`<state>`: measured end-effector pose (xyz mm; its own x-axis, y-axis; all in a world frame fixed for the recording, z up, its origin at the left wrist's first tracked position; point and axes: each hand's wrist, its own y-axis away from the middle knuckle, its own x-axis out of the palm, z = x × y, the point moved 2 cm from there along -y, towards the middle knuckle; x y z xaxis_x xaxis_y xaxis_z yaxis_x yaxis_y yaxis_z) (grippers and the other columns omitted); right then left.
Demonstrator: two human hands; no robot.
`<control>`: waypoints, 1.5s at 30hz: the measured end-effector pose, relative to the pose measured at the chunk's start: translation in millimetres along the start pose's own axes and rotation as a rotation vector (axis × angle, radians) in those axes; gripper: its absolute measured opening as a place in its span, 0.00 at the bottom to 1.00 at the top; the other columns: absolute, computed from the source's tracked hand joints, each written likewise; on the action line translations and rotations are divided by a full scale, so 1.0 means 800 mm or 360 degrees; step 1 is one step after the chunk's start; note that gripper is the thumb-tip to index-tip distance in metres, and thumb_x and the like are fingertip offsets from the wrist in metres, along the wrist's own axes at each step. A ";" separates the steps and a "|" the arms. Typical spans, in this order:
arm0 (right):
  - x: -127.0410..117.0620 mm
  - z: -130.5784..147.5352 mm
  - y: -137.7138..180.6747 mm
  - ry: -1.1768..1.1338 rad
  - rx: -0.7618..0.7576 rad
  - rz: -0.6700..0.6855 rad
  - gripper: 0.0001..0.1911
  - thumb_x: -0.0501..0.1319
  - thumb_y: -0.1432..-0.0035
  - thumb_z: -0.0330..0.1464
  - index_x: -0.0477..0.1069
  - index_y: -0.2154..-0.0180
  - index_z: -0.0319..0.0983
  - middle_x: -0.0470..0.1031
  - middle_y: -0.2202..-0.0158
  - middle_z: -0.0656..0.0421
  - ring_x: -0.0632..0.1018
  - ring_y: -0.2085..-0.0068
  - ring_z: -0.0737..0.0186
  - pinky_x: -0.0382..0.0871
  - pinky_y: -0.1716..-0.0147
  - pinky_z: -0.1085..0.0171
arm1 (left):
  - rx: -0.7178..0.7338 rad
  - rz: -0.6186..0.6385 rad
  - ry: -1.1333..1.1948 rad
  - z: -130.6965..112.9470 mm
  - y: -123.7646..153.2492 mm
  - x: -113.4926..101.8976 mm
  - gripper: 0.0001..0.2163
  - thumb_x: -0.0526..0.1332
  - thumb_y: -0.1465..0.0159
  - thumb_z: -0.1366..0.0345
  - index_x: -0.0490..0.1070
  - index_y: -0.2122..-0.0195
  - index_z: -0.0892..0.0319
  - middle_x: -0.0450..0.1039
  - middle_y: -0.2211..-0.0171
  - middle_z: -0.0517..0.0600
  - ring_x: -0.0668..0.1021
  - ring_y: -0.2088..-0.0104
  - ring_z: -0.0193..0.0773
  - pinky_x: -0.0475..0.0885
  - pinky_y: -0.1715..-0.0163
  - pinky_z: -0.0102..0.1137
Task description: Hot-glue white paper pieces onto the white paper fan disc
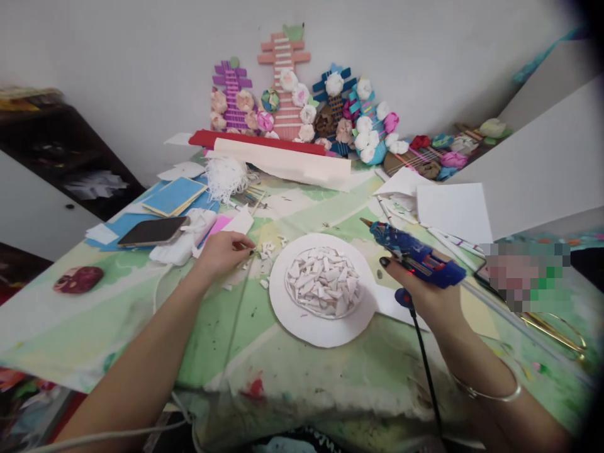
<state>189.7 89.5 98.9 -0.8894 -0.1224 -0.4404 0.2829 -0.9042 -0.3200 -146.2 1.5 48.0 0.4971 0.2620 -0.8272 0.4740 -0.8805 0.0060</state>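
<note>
My right hand [436, 302] is wrapped around a blue hot glue gun [415, 251], its nozzle pointing up and left over the table. A black cord hangs from the handle. Below and left of the gun lies a round white cardboard disc [287, 314] with a strip sticking out at the right. Inside a raised ring on it, small white broken pieces [323, 280] are packed closely. My left hand [224, 253] is left of the disc, beside loose white pieces [267, 250]. Its fingers are bent and pinched together; whatever they may hold is hidden.
A phone [153, 231], blue cards [174, 196] and a white power strip [177, 245] lie left. White string [226, 179] and paper rolls [283, 163] lie behind. Decorated stick crafts [283, 88] lean on the wall. Gold-handled scissors [557, 333] are at right.
</note>
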 end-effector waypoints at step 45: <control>0.019 -0.029 0.017 -0.0158 -0.0019 0.0405 0.09 0.63 0.53 0.36 0.72 0.68 0.38 0.74 0.72 0.59 0.74 0.69 0.59 0.67 0.70 0.64 | 0.0671 -0.0191 -0.0291 -0.028 0.010 0.039 0.07 0.58 0.46 0.65 0.74 0.71 0.58 0.75 0.70 0.50 0.73 0.66 0.42 0.67 0.64 0.35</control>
<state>188.2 84.7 68.7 -0.8200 -0.3849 -0.4237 0.5052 -0.8346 -0.2196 -110.7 11.6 35.1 0.3028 0.3312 -0.8936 0.1654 -0.9417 -0.2930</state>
